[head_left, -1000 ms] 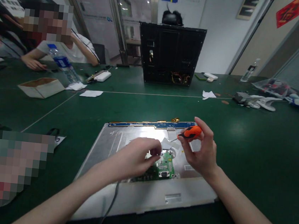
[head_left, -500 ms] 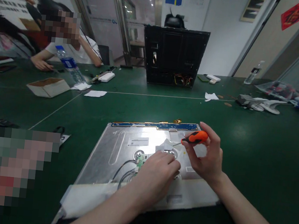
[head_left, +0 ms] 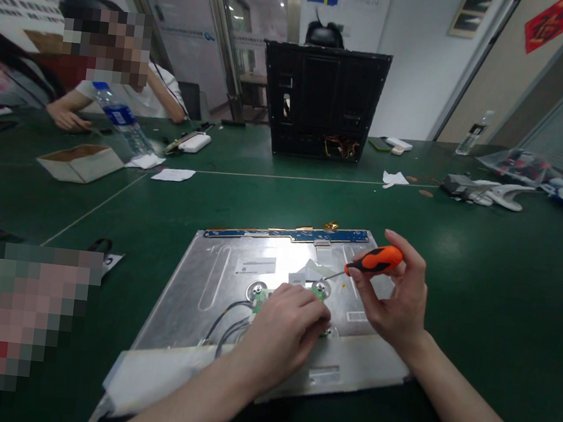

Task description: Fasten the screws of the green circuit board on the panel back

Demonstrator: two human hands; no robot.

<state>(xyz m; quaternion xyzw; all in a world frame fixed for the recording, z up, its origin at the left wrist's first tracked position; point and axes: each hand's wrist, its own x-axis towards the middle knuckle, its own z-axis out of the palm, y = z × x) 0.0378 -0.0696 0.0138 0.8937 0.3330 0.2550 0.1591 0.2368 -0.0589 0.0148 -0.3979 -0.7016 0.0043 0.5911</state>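
A flat silver display panel (head_left: 223,265) lies back side up on the table before me, with a long blue circuit board (head_left: 283,235) along its far edge. On its middle sits a small green circuit board (head_left: 260,300), largely covered by my left hand (head_left: 289,326), whose curled fingers grip its right side. My right hand (head_left: 398,297) pinches an orange and black screwdriver (head_left: 380,258) by the handle. Its thin shaft slants down to the left, the tip at the round metal mount (head_left: 325,287) by the board's corner. Dark cables (head_left: 222,322) run from the board's left side.
A black monitor housing (head_left: 323,101) stands upright at the back. Farther left are an open cardboard box (head_left: 80,164), a tilted water bottle (head_left: 122,120) and a seated person (head_left: 163,94). Grey-white parts (head_left: 485,191) and another bottle (head_left: 475,134) are at the right.
The screwdriver tip has come down closer to the round mount. My left hand has shifted slightly, uncovering the green board's far right corner. The whole view has moved a little.
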